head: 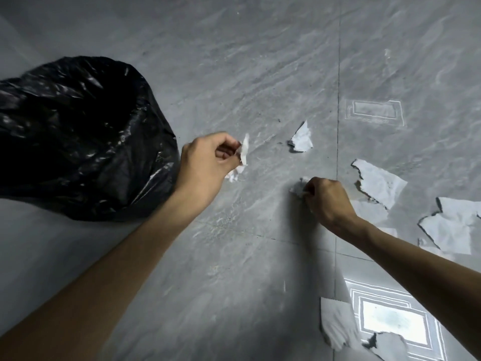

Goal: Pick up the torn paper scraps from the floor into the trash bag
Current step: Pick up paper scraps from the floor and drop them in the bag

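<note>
A black trash bag (pixel 78 131) stands open on the grey floor at the left. My left hand (pixel 205 165) hovers just right of the bag, fingers pinched on white paper scraps (pixel 243 152) that stick out past the fingertips. My right hand (pixel 328 201) is down at the floor in the middle, closed on a small crumpled scrap (pixel 298 187). A loose scrap (pixel 302 139) lies beyond both hands. Larger torn pieces lie to the right: one (pixel 380 182) by the tile seam and another (pixel 453 225) at the right edge.
Another torn sheet (pixel 335 324) lies near the bottom, beside a bright window reflection (pixel 390 321) on the glossy tile. A dark grout line (pixel 338 100) runs up the floor. A pale wall or board (pixel 15 243) borders the left.
</note>
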